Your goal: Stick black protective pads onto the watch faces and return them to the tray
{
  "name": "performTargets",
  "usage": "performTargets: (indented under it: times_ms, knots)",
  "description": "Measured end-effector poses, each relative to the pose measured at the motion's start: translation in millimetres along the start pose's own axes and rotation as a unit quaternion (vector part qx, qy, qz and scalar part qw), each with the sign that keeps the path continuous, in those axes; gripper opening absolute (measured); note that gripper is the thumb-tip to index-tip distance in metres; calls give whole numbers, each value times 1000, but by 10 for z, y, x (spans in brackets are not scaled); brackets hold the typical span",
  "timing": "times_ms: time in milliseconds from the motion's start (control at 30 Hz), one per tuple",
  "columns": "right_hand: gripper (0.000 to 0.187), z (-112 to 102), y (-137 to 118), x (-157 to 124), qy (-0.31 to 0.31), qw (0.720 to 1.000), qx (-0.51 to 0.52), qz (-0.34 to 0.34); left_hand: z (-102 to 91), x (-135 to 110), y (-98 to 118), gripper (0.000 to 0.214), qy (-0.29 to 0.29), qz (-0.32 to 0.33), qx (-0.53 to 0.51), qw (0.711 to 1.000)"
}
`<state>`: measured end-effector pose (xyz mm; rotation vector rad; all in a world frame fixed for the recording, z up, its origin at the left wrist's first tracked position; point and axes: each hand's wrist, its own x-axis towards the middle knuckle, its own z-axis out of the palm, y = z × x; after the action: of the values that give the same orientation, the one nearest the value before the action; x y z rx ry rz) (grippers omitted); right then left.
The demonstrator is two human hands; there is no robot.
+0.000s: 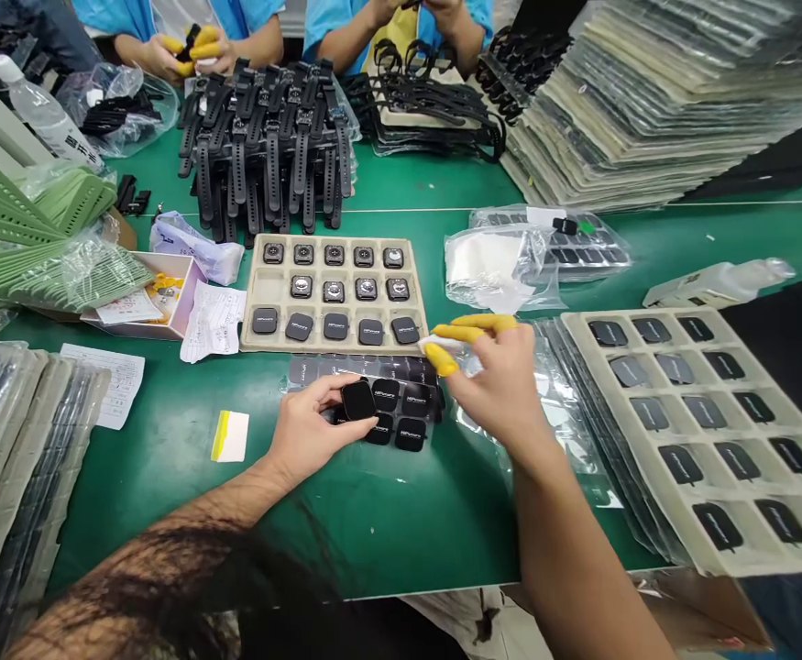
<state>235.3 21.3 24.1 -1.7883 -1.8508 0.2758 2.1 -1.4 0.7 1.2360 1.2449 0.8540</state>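
My left hand (308,429) is closed on a small black square watch body (358,400), held just above the green table. Beside it several more black watch bodies (401,412) lie on a dark sheet. My right hand (497,376) wears yellow finger cots and pinches a small white piece (433,343), perhaps a cloth or film, near the front right corner of a beige tray (249,307). That tray holds rows of watch bodies, some face up and some showing their backs.
A second beige tray (579,330) of black watch bodies lies at right on stacked clear bags. Black watch straps (267,147) are piled behind, green straps (36,229) at left. Stacked trays (648,101) fill the far right. Two other people's hands work across the table.
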Motion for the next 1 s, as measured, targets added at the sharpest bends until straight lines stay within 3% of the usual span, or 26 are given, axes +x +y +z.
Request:
performTargets:
  times_ms: [100, 200, 367, 733, 900, 1000]
  knots:
    - [41, -141, 76, -93, -107, 986, 124, 33, 3, -15, -9, 51, 34, 26, 15, 999]
    - [34, -98, -4, -205, -181, 953, 224, 94, 4, -13, -39, 51, 67, 45, 29, 996]
    - [34, 21, -60, -223, -138, 928, 300, 170, 5, 4, -68, 49, 82, 78, 52, 992]
    - [34, 88, 21, -217, -111, 907, 341, 220, 6, 12, -47, 50, 85, 67, 44, 993]
    - [44, 129, 36, -218, -133, 891, 354, 252, 4, -2, -74, 50, 76, 63, 41, 994]
    - [38, 173, 37, -235, -113, 893, 362, 244, 5, -2, -69, 50, 67, 53, 25, 996]
